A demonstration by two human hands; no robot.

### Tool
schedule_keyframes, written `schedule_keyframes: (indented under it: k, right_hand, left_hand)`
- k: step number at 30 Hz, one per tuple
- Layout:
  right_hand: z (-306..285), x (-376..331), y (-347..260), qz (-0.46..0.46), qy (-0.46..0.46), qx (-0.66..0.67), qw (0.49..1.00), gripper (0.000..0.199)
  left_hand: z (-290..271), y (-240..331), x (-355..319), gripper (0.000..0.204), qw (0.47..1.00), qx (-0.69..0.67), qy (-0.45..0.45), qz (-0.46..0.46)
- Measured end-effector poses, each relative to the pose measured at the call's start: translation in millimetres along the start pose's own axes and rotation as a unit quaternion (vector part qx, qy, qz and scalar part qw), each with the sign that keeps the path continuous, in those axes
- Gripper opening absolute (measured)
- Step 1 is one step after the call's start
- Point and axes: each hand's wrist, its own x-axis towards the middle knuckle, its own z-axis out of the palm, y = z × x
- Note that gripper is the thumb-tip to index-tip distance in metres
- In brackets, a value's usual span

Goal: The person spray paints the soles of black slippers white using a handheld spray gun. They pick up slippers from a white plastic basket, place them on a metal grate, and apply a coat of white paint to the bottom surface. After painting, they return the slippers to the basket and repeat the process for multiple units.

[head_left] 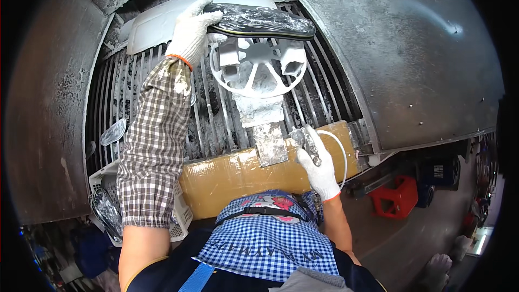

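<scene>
My left hand (190, 30), in a white glove, grips the left end of a long black shoe-shaped piece (262, 20) partly covered in shiny clear film. That piece is held level above the far side of a white-coated spoked wheel (258, 87), which has box-like blocks on it. Under the wheel, a caked support joins a flat metal plate (271, 145). Nearer to me on the right, my gloved right hand (318, 168) is closed round a small metal spray gun (309, 145) with a pale hose (343, 154) curving off it.
Powder-caked metal bars (211, 119) lie below the wheel, between tall metal side walls (421, 59). A tape-covered board (227, 176) edges the near side. At left stand a white plastic basket (184, 211) and, in it, a film-wrapped black piece (106, 212). A red stool (399, 197) sits lower right.
</scene>
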Motion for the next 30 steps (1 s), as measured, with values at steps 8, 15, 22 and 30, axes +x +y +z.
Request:
schedule_keyframes:
  k: [8, 15, 22, 30]
  right_hand:
    - [2, -2, -9, -0.007, 0.011, 0.005, 1.0, 0.065]
    - [4, -2, -8, -0.022, 0.024, -0.022, 0.999, 0.065]
    - [5, -4, -14, -0.027, 0.02, -0.026, 0.999, 0.065]
    - [6, 4, -40, -0.092, 0.036, -0.052, 0.994, 0.065]
  left_hand:
    - [6, -1, -4, 0.056, 0.991, 0.124, 0.033, 0.02]
    - [-13, -8, 14, 0.055, 0.962, 0.264, 0.056, 0.037]
    - [-19, -21, 22, 0.055, 0.949, 0.308, 0.059, 0.036]
    - [-32, -43, -37, 0.066, 0.983, 0.091, 0.159, 0.0]
